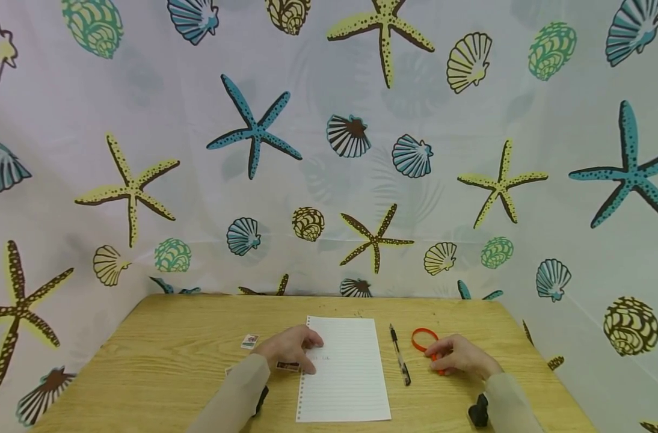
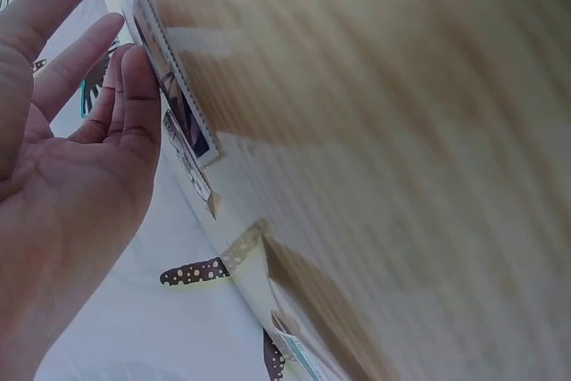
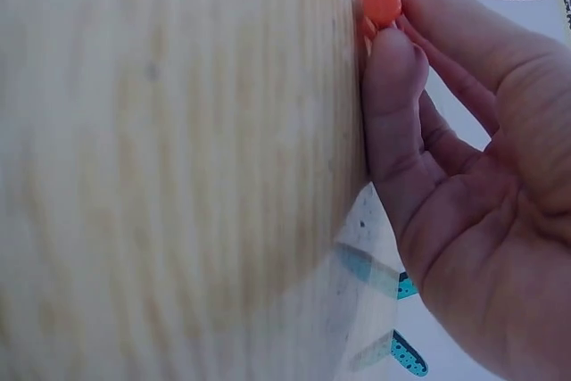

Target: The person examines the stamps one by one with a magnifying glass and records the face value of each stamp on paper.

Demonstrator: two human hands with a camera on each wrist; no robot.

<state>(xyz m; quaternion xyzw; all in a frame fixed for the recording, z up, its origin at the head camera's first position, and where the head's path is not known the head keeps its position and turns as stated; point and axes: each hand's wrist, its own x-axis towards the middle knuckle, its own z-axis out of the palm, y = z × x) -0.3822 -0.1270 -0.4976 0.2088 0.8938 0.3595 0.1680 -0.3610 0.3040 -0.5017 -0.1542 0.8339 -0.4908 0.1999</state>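
A sheet of lined paper (image 1: 345,385) with a few handwritten marks lies at the middle of the table. My left hand (image 1: 288,350) rests at its upper left edge, fingers loosely bent and holding nothing. Under and beside that hand are postage stamps, one dark stamp (image 1: 288,366) and a lighter stamp (image 1: 249,341); the left wrist view shows a perforated stamp (image 2: 174,82) by the fingers. On the right, my right hand (image 1: 461,356) pinches the handle of a red magnifying glass (image 1: 415,344), its round frame pointing away to the left. The handle's orange end (image 3: 383,7) shows between thumb and fingers.
A black pen (image 1: 399,355) lies between the paper and the magnifying glass. The wooden table (image 1: 188,337) is bordered at the back and sides by a curtain (image 1: 329,180) printed with starfish and shells. Part of another stamp (image 1: 228,371) shows behind the left forearm.
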